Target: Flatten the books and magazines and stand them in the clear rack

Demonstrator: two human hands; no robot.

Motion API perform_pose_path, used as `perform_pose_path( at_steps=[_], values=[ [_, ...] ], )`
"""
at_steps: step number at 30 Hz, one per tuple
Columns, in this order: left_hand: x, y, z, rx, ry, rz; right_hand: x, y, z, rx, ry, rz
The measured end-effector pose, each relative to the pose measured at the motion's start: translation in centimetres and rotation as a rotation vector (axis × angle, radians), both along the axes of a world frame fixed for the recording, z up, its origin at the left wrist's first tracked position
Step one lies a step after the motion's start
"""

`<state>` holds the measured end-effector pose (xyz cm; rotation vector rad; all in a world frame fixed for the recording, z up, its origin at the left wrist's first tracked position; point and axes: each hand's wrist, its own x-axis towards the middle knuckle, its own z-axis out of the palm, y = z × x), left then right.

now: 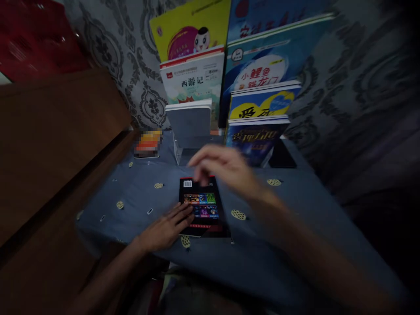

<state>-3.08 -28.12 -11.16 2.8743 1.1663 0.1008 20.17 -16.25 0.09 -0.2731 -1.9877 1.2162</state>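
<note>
A black book (210, 221) with red edging, a barcode and rows of small coloured pictures lies flat on the blue tablecloth, back cover up. My left hand (169, 225) rests flat on its left edge, fingers stretched out. Above the top of the book is my right hand (223, 168), smeared by motion, with its fingers bent; whether it touches anything cannot be made out. Just behind it stands a pale bookend-like stand (190, 122), partly covered by the right hand.
Tiered books stand at the back, among them a white book (193, 81), a yellow book (190, 26) and a dark blue book (252, 140). A small orange item (148, 143) lies at the left rear. A wooden cabinet (59, 140) borders the blue tablecloth (138, 192) on the left.
</note>
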Motion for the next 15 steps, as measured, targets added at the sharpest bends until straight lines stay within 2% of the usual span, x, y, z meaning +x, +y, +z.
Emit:
perform_pose_path(
  at_steps=[4,7,11,15],
  values=[
    [1.6,1.4,0.3,-0.046,0.012,-0.032,-3.6,-0.9,-5.5,0.151,-0.421,-0.092],
    [2.7,2.1,0.8,-0.12,0.057,-0.005,-4.6,-1.0,-8.8,0.237,-0.607,-0.08],
    [3.9,3.4,1.4,-0.136,0.096,-0.024,-3.6,0.0,-10.2,0.263,-0.64,-0.093],
    [4.8,4.7,1.6,-0.117,0.051,-0.08,-2.0,1.4,-11.0,0.256,-0.603,-0.135]
  ],
)
